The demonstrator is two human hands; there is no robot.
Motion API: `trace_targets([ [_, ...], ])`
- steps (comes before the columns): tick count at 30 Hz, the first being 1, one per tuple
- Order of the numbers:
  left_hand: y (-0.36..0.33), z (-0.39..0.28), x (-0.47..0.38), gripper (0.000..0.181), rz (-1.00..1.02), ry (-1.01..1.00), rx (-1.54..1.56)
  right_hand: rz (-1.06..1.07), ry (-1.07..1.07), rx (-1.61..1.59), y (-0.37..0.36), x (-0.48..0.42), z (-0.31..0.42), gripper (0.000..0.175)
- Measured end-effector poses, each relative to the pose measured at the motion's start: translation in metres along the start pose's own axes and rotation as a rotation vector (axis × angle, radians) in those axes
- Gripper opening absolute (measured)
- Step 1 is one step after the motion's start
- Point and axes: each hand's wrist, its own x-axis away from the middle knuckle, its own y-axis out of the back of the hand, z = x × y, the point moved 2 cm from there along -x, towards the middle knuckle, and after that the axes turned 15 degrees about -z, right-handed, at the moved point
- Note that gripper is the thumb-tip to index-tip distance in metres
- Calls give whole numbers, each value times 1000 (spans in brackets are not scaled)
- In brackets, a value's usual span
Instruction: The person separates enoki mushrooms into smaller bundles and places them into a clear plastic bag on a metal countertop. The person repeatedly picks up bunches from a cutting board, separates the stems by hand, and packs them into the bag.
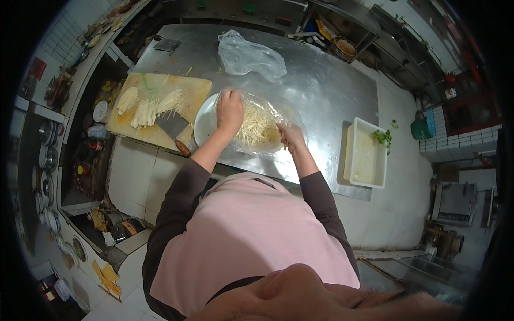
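My left hand grips the left edge of a clear plastic bag. On its right side, my right hand pinches the same bag near the rim. Pale, thin, sprout-like strands lie in a heap inside the bag's spread mouth. A white plate shows partly to the left, half covered by my left hand and forearm. Beside it is a yellowed cutting board with several bundles of pale thin strands. A cleaver rests on the board, its wooden handle over the near edge.
Beyond my hands, another crumpled plastic bag lies on the steel table. A white rectangular tub stands at the table's right, with green leaves over its rim. A dark flat metal piece lies at the far left corner.
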Motion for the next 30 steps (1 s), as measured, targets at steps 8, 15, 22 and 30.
trace_targets([
  [8, -23, -14, 14, 17, 710, 320, 363, 249, -119, -272, -12, 21, 15, 20],
  [15, -26, -10, 20, 19, 834, 632, 591, 456, -117, -268, -25, 32, 23, 19],
  [22, -20, -7, 29, 20, 764, 961, 727, 316, -103, -215, -36, 27, 18, 17],
  [30, -24, 12, 24, 19, 747, 1098, 807, 129, -222, -366, -24, 14, 8, 19],
])
